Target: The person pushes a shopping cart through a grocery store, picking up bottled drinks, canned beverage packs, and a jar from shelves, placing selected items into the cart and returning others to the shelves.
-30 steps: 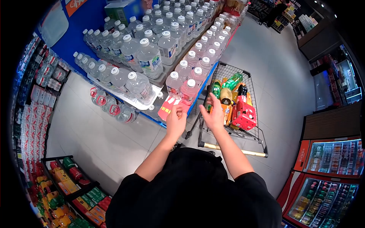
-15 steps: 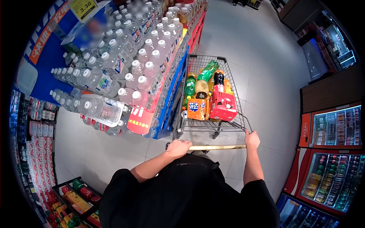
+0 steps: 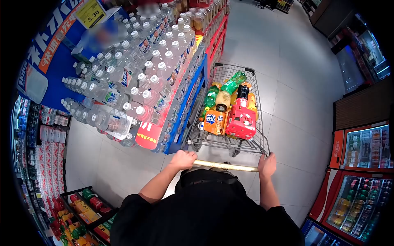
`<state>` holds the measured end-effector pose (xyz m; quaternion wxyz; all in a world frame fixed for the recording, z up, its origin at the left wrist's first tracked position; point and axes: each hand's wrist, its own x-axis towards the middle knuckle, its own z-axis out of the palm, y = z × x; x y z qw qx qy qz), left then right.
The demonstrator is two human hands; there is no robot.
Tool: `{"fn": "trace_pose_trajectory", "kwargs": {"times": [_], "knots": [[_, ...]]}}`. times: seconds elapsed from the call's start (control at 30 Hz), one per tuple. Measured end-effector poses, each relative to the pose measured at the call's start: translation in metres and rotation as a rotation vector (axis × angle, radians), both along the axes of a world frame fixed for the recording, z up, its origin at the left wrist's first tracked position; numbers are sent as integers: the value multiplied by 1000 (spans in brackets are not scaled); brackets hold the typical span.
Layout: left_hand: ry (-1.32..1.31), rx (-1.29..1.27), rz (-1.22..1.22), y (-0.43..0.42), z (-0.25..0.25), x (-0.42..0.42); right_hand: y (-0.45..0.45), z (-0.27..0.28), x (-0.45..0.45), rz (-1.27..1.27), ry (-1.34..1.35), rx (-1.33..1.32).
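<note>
My left hand (image 3: pixel 183 160) is wrapped round the left end of the pale gold handle bar (image 3: pixel 225 165) of a wire shopping cart (image 3: pixel 249 71). At the bar's right end, my right hand (image 3: pixel 267 165) is closed where the bar meets the cart's frame. Inside the basket, an orange drink pack (image 3: pixel 215 121) sits beside a red drink pack (image 3: pixel 241 123) at the near side. Behind them lie a green bottle (image 3: pixel 234 83), a second green bottle (image 3: pixel 211 96), a tan bottle (image 3: pixel 223 101) and a dark-topped bottle (image 3: pixel 243 92).
Close along the cart's left side runs a blue-and-red display (image 3: pixel 174 127) stacked with clear bottles (image 3: pixel 160 84). Glass-door drink coolers (image 3: pixel 357 201) line the right. A low rack of drinks (image 3: pixel 84 209) stands at lower left. Tiled floor (image 3: pixel 283 78) stretches ahead.
The view has turned slightly, so the cart sits lower and the handle bar slants down to the right. Both hands keep their hold on it. The bottle display looks shifted too.
</note>
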<state>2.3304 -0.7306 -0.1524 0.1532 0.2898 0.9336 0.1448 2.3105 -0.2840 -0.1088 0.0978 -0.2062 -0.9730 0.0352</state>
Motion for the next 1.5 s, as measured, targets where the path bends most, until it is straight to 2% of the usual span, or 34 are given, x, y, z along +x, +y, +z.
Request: {"fn": "trace_pose_trajectory", "kwargs": {"times": [0.1, 0.13, 0.23, 0.27, 0.37, 0.4, 0.5, 0.63, 0.83, 1.2, 1.3, 1.5], "knots": [[100, 53, -12, -5, -4, -13, 10, -6, 9, 19, -145, -49], [99, 46, -5, -5, -4, -17, 8, -6, 9, 9, -102, -56], [98, 21, 5, -4, -3, -35, -3, 6, -1, 229, 181, 239], [67, 6, 13, -2, 0, -42, -6, 16, -6, 330, 242, 207], [43, -18, 26, 0, 11, -61, 3, 5, -1, 558, 207, -61], [-24, -78, 44, 3, 17, -70, 5, 1, -2, 576, 194, -10], [-26, -91, 51, 8, 21, -88, 7, -10, -15, 442, 153, 24], [34, -95, 71, 15, 12, -110, 14, -15, -35, 418, 214, 99], [112, -88, 70, 45, 3, -142, 47, -10, -74, 453, 287, 44], [212, 154, 160, 152, 4, -208, 159, -5, -183, 511, 321, 48], [165, 182, 195, 200, 6, -241, 209, -3, -233, 522, 267, 88], [16, 179, 201, 273, 20, -300, 281, 12, -317, 489, -143, 69]]}}
